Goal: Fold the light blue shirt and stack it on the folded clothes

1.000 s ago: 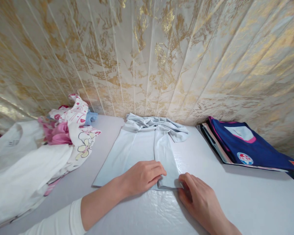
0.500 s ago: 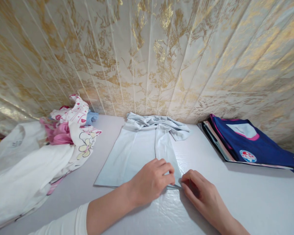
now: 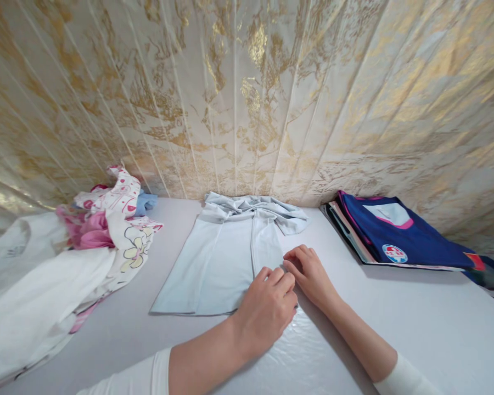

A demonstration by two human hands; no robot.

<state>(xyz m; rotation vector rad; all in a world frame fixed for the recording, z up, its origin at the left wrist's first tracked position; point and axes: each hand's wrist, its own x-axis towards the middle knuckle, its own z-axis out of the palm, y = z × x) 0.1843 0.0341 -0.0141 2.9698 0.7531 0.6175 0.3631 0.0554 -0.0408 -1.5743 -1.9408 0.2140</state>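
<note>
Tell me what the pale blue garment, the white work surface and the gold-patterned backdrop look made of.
Pale blue garment: thin, smooth, mostly matte cloth, judging by its soft gathers; fibre unclear.
White work surface: perhaps plastic film or a coated cover, since it shines and ripples near the hands.
Gold-patterned backdrop: possibly foil-printed sheeting, as its gold patches glint.

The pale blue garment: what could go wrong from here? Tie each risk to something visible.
The pale blue garment is bunched at its far end, so creases could set there.
The left hand covers its near corner on the right, so an uneven edge might go unnoticed.
The white surface looks glossy, so a tug could make the garment slip.
</note>
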